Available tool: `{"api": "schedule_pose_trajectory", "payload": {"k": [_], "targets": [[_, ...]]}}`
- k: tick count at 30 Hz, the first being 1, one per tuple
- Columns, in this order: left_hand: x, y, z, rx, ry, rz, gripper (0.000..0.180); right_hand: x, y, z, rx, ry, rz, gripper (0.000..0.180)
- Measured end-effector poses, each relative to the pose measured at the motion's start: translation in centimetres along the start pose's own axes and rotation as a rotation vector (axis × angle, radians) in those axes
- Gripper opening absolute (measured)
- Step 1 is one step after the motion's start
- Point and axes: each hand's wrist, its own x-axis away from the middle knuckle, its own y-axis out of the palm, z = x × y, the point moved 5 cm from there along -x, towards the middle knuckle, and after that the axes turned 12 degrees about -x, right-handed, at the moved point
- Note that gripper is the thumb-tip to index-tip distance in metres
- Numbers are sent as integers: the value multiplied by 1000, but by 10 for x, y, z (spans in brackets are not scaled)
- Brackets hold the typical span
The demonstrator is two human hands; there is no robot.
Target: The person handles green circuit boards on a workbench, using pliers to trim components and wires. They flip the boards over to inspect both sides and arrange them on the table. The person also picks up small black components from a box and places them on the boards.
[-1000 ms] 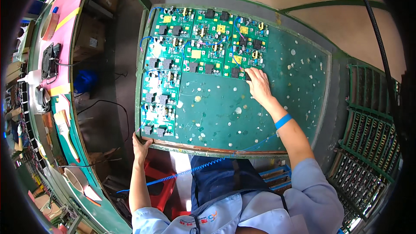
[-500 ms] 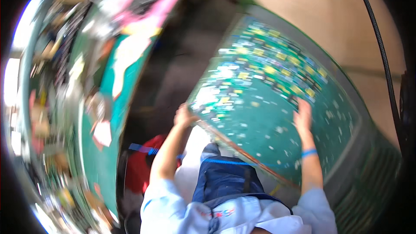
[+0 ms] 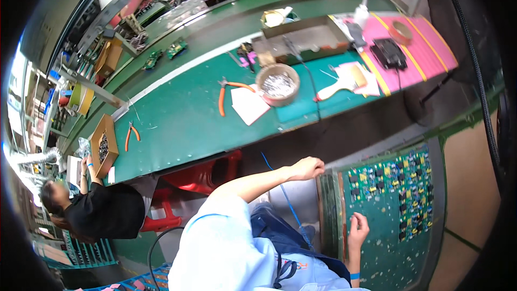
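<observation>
Because fist-like, left hand (image 3: 308, 168) unclear inside

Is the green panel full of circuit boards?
Only partly: circuit boards form an L, while the green panel shows bare beside the right hand.

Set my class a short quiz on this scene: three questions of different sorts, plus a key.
1. Multiple choice: which of the wearer's hands appears over the green panel bearing circuit boards? a) left b) right c) both
2. True or false: the brush lies inside the round tub.
3. Count: how many orange-handled pliers lie on the long green bench?
Key: 1. b, the right hand; 2. false, the brush lies to the right of the tub; 3. two pairs.
</observation>
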Motion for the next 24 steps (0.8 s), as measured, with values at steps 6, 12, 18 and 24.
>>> {"api": "schedule_pose_trajectory", "payload": {"k": [6,12,18,24], "targets": [[123,-135,-61,87,10,248,12,-35,195,-120,-78,-315,-363,8],[244,-208,-150,346,-456,415,8,-47,340,-174,48,-596,-698,14],[342,-176,-158,787,-509,16,13,-60,448,-174,504,-903,-884,64],[418,17,-250,188,-999,-324,44,-57,472,-145,660,-903,-1050,57]]}}
